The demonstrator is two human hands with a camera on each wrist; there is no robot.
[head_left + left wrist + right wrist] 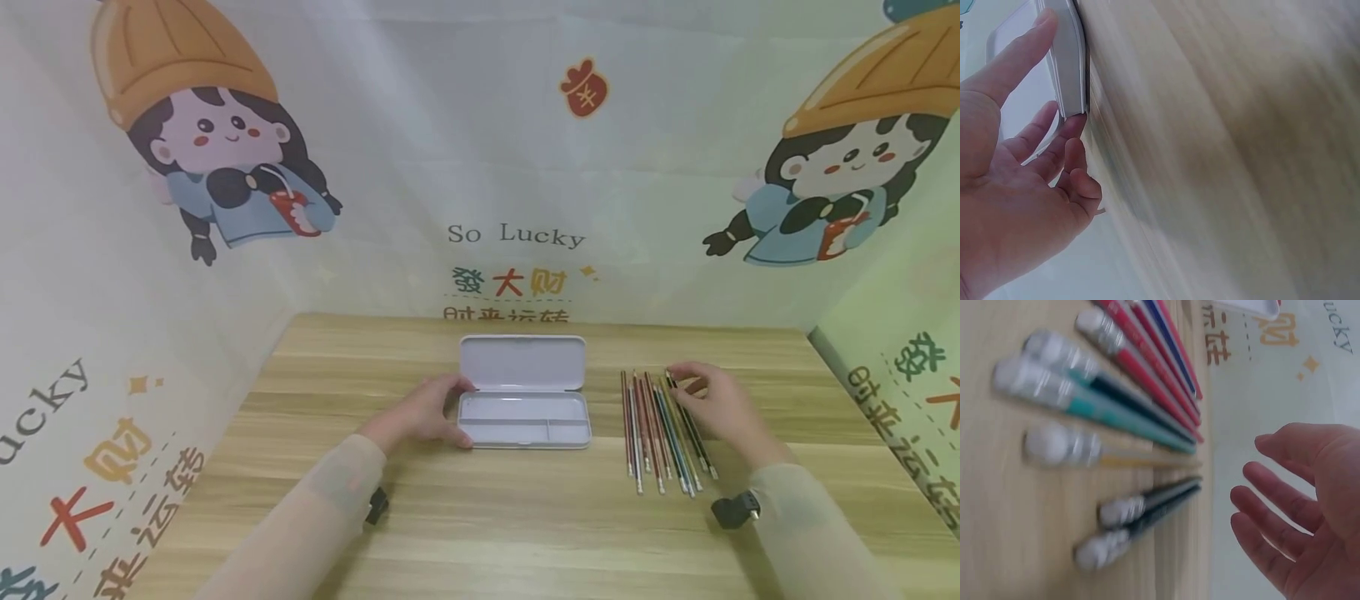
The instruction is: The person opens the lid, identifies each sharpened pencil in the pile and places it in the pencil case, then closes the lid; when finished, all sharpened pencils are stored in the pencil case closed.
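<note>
A white pencil case (504, 433) lies on the table with its lid (522, 364) tipped back; its divided tray holds nothing. My left hand (429, 410) holds the case by its left end, thumb at the front corner and fingers toward the hinge side. In the left wrist view, the thumb and fingers of the left hand (1019, 187) span the end of the case (1071, 59). To the right lie several eraser-tipped pencils (649, 425). Over their far right ends hovers my right hand (716, 407). The right wrist view shows that hand (1310, 500) loosely bent, apart from the pencils (1129, 419).
The wooden table (510, 525) runs back to a printed cloth (405, 208) that hangs behind it and at both sides. A wrist camera (737, 510) sits at the right cuff, near the pencils' eraser ends.
</note>
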